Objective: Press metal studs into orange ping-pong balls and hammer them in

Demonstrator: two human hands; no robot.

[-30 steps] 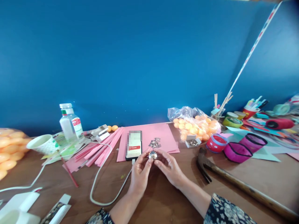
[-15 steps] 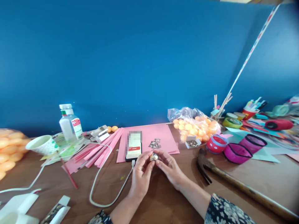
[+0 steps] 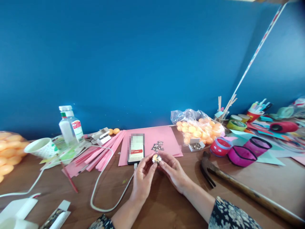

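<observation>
Between the fingertips of both hands is a small orange ball (image 3: 156,158), partly covered with shiny metal pieces that look like thumbtacks. My left hand (image 3: 143,176) pinches it from the left, thumb in front. From the right, the thumb and fingers of my right hand (image 3: 173,170) close on it too. Just beyond the hands, a pile of thumbtacks (image 3: 157,146) lies on pink paper (image 3: 149,133). A phone (image 3: 136,149) with a cable plugged in rests on the paper's left part.
Right of the hands lies a claw hammer (image 3: 234,179). Behind it are a small tack box (image 3: 196,145) and a bag of orange balls (image 3: 200,128). A white cable (image 3: 95,186) loops at left, near pink paper strips (image 3: 105,152), a paper cup (image 3: 43,148) and a bottle (image 3: 71,127).
The ball has turned slightly in my fingers, so more of its orange surface shows. Both hands stay in nearly the same place.
</observation>
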